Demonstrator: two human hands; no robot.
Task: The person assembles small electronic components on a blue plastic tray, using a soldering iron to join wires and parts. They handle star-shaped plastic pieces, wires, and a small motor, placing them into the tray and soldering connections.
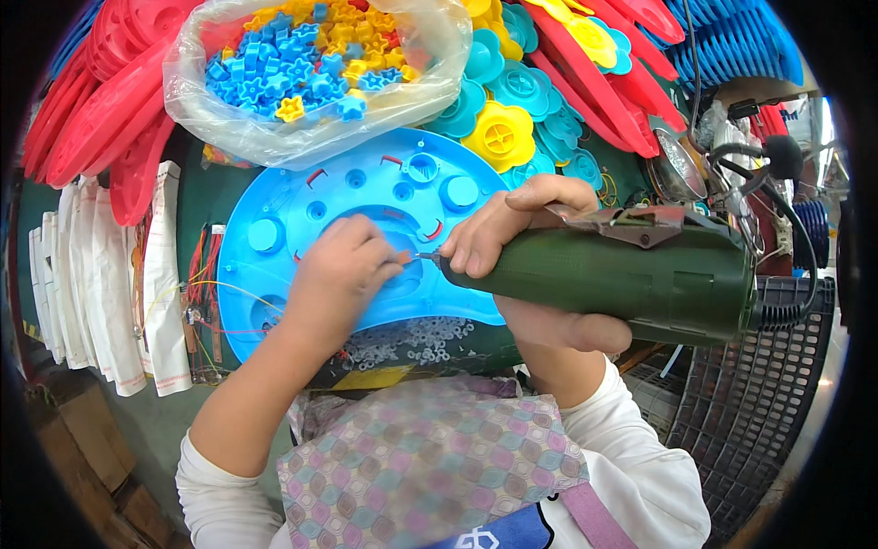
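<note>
The person bends over a blue plastic panel [366, 197] lying flat on the bench, and every place below is given relative to that panel.

Right hand [512, 233]: clenched around the nose of a green electric screwdriver [622, 279], which lies almost level over the panel's right-hand edge, its bit pointing toward the panel's middle. A coiled cable [805, 265] trails from the tool's rear, well off to the right of the panel.

Left hand [343, 274]: resting on the panel's lower middle, fingertips pinched on a small orange piece [403, 258] just at the bit's tip. Whether a screw sits there I cannot tell; it is too small.

Around the panel: a clear bag of blue and yellow star pieces [302, 69] lies across its far edge; red plastic parts [101, 110] are stacked to its far left; teal and yellow flower pieces [508, 114] crowd its far right; a bundle of thin coloured wires [206, 284] sits at its left edge; small white rings [416, 337] are strewn against its near edge.

Risks, as I judge them:
- The left fingertips are touching the bit's working point; a slip would catch them
- The tool meets the panel at a shallow angle, so the bit may skate and score the plastic
- The cable could drag the tool off line
- Loose rings could be swept off the bench by a forearm
</note>
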